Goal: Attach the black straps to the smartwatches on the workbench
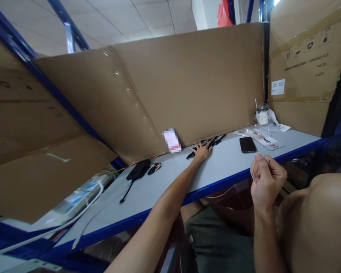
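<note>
My left hand reaches over the grey tabletop with its fingers spread. It lies on or just above a dark, strap-like thing near the back cardboard; the hand hides part of it, and its exact kind is not clear. A black end of similar look shows left of the fingers. In front of the table's right part, my right hand is held up as a fist, thumb on top, with nothing visible sticking out of it. The nearest thing behind that fist is a black phone lying flat.
A blurred-out phone-like screen leans on the cardboard panel. To its left lie a black case and a small dark item. At the right stand a lidded cup and plastic packaging. A power strip lies left.
</note>
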The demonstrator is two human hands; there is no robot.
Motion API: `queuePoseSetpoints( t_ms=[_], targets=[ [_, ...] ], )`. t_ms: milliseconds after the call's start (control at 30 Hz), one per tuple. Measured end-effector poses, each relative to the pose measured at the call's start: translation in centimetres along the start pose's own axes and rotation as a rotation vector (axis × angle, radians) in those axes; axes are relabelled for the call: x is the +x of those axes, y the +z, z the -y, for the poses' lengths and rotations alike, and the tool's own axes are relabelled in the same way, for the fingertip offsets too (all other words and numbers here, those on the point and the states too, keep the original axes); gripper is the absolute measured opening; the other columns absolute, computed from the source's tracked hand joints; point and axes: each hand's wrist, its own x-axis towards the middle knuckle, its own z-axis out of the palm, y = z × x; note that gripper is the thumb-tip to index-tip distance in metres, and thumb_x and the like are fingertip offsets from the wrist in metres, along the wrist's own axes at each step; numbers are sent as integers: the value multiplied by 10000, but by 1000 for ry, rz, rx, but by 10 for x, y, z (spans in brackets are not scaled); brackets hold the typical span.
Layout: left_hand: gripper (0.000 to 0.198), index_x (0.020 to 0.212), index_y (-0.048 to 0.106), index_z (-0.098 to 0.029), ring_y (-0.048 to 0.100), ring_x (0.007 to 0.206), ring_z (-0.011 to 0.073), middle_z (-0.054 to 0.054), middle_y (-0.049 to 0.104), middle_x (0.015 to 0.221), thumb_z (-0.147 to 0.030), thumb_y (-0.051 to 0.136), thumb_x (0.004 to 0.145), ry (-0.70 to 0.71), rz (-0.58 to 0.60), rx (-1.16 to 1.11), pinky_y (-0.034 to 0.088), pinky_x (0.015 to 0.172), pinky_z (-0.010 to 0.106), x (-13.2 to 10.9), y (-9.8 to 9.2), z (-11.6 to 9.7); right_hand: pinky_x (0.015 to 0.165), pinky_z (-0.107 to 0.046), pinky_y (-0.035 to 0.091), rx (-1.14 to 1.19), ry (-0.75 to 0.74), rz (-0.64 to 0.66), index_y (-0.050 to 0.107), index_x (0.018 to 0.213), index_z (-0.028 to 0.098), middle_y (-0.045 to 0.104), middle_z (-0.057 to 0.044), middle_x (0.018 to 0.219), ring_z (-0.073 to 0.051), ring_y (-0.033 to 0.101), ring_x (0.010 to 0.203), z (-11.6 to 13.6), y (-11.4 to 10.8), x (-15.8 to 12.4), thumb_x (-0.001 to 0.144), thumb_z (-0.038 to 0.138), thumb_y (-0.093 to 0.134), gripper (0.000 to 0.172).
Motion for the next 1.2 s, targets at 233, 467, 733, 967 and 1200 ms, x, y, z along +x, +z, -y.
queuePoseSetpoints(
  t_ms=[233,467,733,967,1200],
  targets=[
    [623,1609,421,-425,360,1489,455,144,457,1614,-577,327,1012,-22,76,-9,356,1120,702,4,-6,5,435,-253,218,6,1,2,314,546,224,264,88,490,-65,261,428,1,2,0,935,341,701,561],
    [575,1626,389,-422,385,1487,385,108,481,1596,-485,339,1056,249,89,28,371,1156,620,2,-9,36,438,-255,197,10,2,2,299,555,228,247,89,494,-65,243,437,-2,4,-1,936,366,705,574],
    [530,1588,472,-399,333,1531,402,121,397,1658,-428,351,1073,399,46,53,318,1172,698,19,-6,37,437,-254,204,-48,12,34,290,567,230,248,83,499,-69,234,447,-7,8,-3,955,428,681,585],
    [538,1598,460,-374,378,1521,381,112,443,1654,-414,339,1076,432,52,-25,304,1174,729,39,3,26,445,-257,218,-76,34,53,286,579,231,235,83,520,-72,245,460,-12,9,-3,963,417,679,580],
    [569,1628,400,-370,129,1618,420,91,262,1746,-486,326,1076,528,80,116,118,1186,813,23,-6,15,447,-261,206,-42,31,41,294,573,229,243,83,522,-72,244,460,-9,7,-2,959,394,688,576]
  ],
)
